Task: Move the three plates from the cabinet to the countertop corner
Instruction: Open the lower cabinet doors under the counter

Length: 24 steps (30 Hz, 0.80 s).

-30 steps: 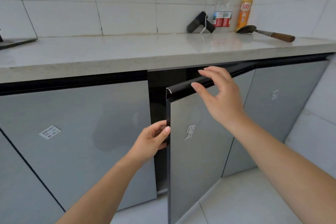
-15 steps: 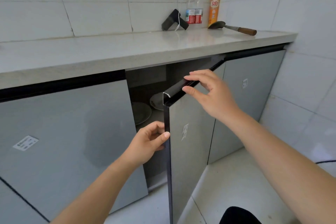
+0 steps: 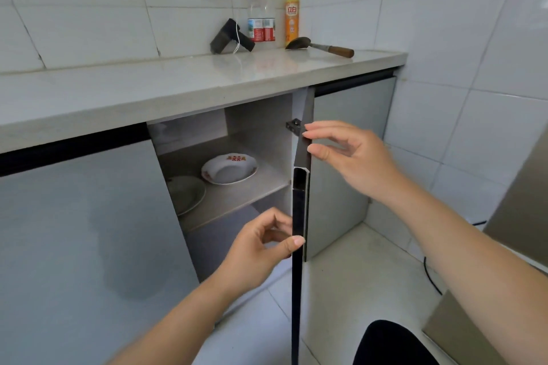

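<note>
The grey cabinet door stands swung wide, edge-on to me. My left hand grips its vertical edge low down, thumb against the front. My right hand touches the door's top edge with fingertips and thumb. Inside, on the shelf, lie two plates that I can see: a white one with a red and yellow pattern at the back, and a plainer one in shadow at the front left, partly hidden by the neighbouring door. The countertop corner lies above at the right.
Near the countertop's back right stand two water bottles, a yellow detergent bottle, a black device on a white cable, and a spatula with a wooden handle. A closed door is left; a dark cable crosses the floor.
The cabinet door has swung from barely ajar to wide open, with both hands following it. The shelf and two plates have come into sight.
</note>
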Motion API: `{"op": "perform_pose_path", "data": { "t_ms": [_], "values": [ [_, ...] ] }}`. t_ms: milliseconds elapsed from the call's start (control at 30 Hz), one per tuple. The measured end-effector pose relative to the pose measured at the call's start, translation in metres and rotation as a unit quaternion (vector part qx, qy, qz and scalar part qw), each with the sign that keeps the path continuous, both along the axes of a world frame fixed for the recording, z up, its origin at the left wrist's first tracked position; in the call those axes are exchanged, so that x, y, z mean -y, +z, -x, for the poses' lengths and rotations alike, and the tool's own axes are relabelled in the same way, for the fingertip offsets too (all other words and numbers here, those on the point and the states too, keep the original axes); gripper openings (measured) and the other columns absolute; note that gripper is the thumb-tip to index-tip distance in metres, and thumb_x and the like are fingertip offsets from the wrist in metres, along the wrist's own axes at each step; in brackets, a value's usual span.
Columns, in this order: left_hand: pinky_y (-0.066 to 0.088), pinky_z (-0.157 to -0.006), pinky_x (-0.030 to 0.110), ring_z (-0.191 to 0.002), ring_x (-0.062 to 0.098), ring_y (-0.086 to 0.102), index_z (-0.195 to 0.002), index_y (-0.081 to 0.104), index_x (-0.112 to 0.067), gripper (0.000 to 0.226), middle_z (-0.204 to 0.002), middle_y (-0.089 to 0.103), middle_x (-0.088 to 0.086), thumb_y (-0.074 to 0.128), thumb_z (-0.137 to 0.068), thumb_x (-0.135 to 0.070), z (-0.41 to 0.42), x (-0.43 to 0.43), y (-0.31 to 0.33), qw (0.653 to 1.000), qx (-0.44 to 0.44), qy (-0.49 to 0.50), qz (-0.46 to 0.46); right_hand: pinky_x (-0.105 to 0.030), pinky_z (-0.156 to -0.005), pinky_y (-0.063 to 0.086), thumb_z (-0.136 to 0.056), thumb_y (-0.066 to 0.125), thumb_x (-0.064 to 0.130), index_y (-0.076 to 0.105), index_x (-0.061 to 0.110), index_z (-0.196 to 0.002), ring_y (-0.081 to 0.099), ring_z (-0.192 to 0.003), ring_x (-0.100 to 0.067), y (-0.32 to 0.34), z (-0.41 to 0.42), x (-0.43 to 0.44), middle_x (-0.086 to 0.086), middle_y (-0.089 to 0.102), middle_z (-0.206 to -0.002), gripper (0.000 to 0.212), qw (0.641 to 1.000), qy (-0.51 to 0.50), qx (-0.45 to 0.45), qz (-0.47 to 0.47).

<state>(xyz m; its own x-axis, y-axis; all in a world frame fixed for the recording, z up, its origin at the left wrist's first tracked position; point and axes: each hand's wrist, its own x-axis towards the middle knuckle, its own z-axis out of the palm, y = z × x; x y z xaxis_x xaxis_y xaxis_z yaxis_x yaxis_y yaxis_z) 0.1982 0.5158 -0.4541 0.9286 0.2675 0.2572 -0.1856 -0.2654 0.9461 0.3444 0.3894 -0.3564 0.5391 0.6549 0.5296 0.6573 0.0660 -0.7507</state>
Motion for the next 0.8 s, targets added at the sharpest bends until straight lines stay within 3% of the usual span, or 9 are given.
{"op": "perform_pose_path", "data": {
  "t_ms": [67,167,233,300,433,600,700,800],
  "values": [
    [0.055,-0.082,0.039,-0.08,0.022,0.066,-0.081,0.061,-0.023,0.023,-0.083,0.067,0.004,0.072,-0.068,-0.038,-0.009,0.011,-0.003,1.0,0.012,0.006,-0.024,-0.026,-0.1,0.043,-0.076,0.066,0.043,0.068,0.036,-0.093,0.056,-0.114,-0.002,-0.001,-0.002,0.015,0.007,0.064,-0.118,0.019,1.0,-0.004,-0.007,-0.007],
    [0.053,-0.08,0.034,-0.075,0.015,0.064,-0.079,0.06,-0.026,0.022,-0.082,0.066,0.008,0.075,-0.068,-0.037,-0.022,0.03,-0.003,0.999,0.028,0.013,-0.032,-0.02,-0.098,0.042,-0.075,0.063,0.04,0.069,0.031,-0.091,0.059,-0.109,0.001,0.002,-0.001,0.038,0.005,0.067,-0.113,0.02,0.999,-0.025,-0.018,-0.024],
    [0.053,-0.076,0.027,-0.073,0.014,0.064,-0.075,0.061,-0.031,0.019,-0.079,0.067,0.007,0.079,-0.07,-0.026,-0.032,0.044,-0.003,0.999,0.035,0.007,-0.031,-0.018,-0.096,0.044,-0.074,0.061,0.037,0.07,0.024,-0.093,0.061,-0.106,0.0,0.003,0.0,0.055,0.003,0.067,-0.112,0.025,0.998,-0.039,-0.024,-0.035],
    [0.05,-0.071,0.018,-0.069,0.008,0.063,-0.071,0.062,-0.036,0.027,-0.072,0.067,-0.004,0.078,-0.072,-0.015,-0.042,0.061,-0.002,0.998,0.052,0.01,-0.028,-0.02,-0.095,0.046,-0.074,0.061,0.036,0.07,0.023,-0.094,0.062,-0.105,-0.002,0.003,0.001,0.071,0.004,0.068,-0.11,0.026,0.997,-0.055,-0.027,-0.04],
    [0.043,-0.064,0.006,-0.067,-0.004,0.062,-0.072,0.062,-0.038,0.029,-0.07,0.066,-0.022,0.076,-0.073,-0.013,-0.058,0.091,-0.002,0.997,0.063,0.002,-0.035,-0.029,-0.095,0.049,-0.076,0.059,0.037,0.07,0.024,-0.096,0.062,-0.104,-0.002,0.001,-0.001,0.106,0.009,0.068,-0.108,0.026,0.995,-0.088,-0.026,-0.034],
    [0.051,-0.086,0.018,-0.098,0.002,0.064,-0.115,0.061,-0.04,0.042,-0.105,0.069,-0.018,0.071,-0.079,-0.02,-0.079,0.103,-0.002,0.99,0.035,-0.103,-0.094,-0.039,-0.095,0.05,-0.075,0.062,0.043,0.071,0.027,-0.099,0.065,-0.1,-0.006,-0.001,-0.009,0.14,0.008,0.071,-0.104,0.03,0.988,-0.147,-0.037,-0.024],
    [0.05,-0.095,0.027,-0.114,0.002,0.055,-0.131,0.049,-0.04,0.051,-0.125,0.058,-0.019,0.064,-0.083,-0.036,-0.093,0.101,0.005,0.97,0.015,-0.138,-0.202,-0.03,-0.09,0.051,-0.073,0.068,0.039,0.07,0.031,-0.096,0.067,-0.092,-0.004,0.0,-0.017,0.15,0.011,0.073,-0.095,0.024,0.982,-0.184,-0.044,-0.023],
    [0.047,-0.097,0.023,-0.116,0.0,0.051,-0.131,0.048,-0.035,0.049,-0.125,0.051,-0.022,0.062,-0.084,-0.037,-0.111,0.092,0.03,0.955,0.062,-0.058,-0.284,-0.018,-0.081,0.049,-0.077,0.071,0.029,0.071,0.028,-0.096,0.068,-0.086,-0.001,0.001,-0.023,0.154,0.013,0.072,-0.092,0.02,0.977,-0.207,-0.045,-0.022]
  ]
}}
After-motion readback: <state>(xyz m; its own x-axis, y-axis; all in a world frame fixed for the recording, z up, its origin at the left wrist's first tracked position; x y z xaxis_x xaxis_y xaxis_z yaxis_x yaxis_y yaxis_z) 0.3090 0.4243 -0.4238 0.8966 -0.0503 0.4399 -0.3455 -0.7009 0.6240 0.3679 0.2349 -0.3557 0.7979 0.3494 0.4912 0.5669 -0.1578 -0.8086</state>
